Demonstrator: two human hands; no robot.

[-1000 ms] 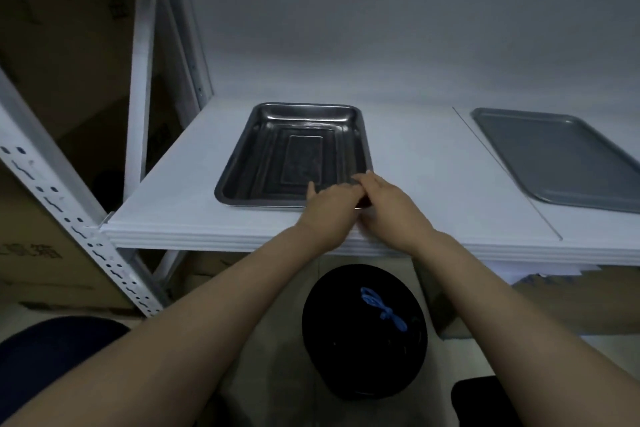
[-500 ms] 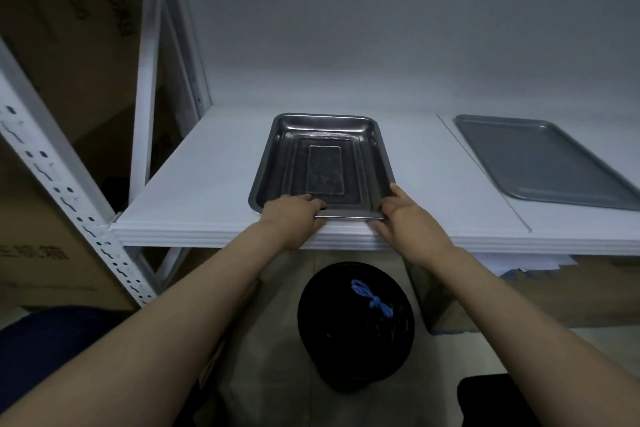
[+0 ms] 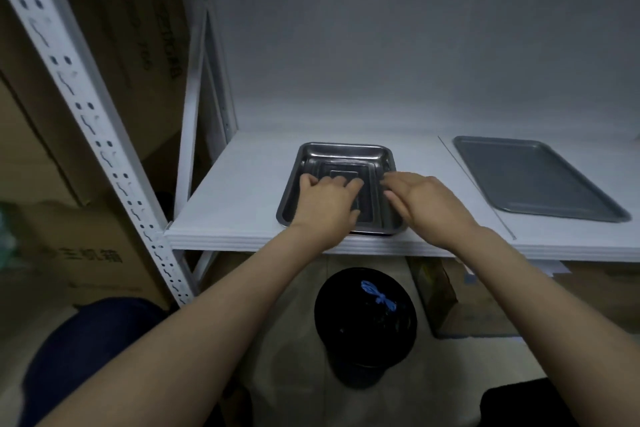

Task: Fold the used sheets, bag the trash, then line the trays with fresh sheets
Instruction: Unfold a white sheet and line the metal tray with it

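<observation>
A shiny steel tray (image 3: 343, 152) sits bare on the white shelf (image 3: 242, 191), close to its front edge. My left hand (image 3: 325, 201) lies over the tray's inside with fingers spread flat toward the bottom. My right hand (image 3: 426, 204) hovers over the tray's right rim, fingers straight and loose, holding nothing. A flat grey tray (image 3: 533, 177) lies bare farther right on the shelf. No sheet shows in either tray.
A black bin (image 3: 365, 319) lined with a black bag and showing a blue tie stands on the floor under the shelf edge. White rack uprights (image 3: 86, 114) and cardboard boxes (image 3: 86, 253) fill the left. A box (image 3: 460, 305) sits under the shelf at right.
Both hands let go of the steel tray's near rim and moved forward over the tray. The tray now lies straight along the shelf front.
</observation>
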